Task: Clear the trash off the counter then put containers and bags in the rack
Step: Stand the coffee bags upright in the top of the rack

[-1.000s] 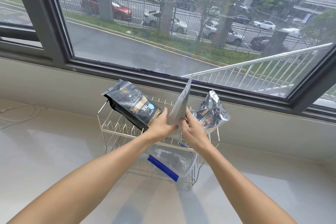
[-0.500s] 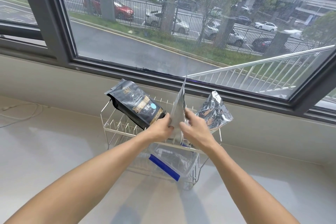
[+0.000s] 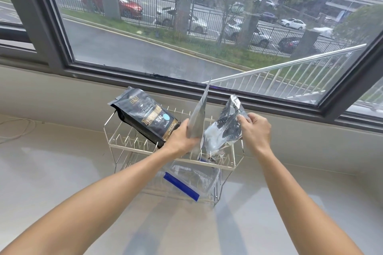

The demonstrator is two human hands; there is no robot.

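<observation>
**Right hand shifts to the crinkled pouch**

The left hand [image 3: 182, 138] grips the flat grey foil pouch [image 3: 199, 118], standing upright at the middle of the two-tier wire rack [image 3: 132, 143]. The right hand [image 3: 256, 128] has let go of it and now pinches the crumpled silver foil bag [image 3: 223, 130] at 3 o'clock. A black coffee bag [image 3: 145, 116] leans at 9 o'clock; a clear blue-edged container [image 3: 192, 180] sits on the lower tier. The bench [image 3: 51, 172] shows no trash, so the job looks nearly done.
</observation>
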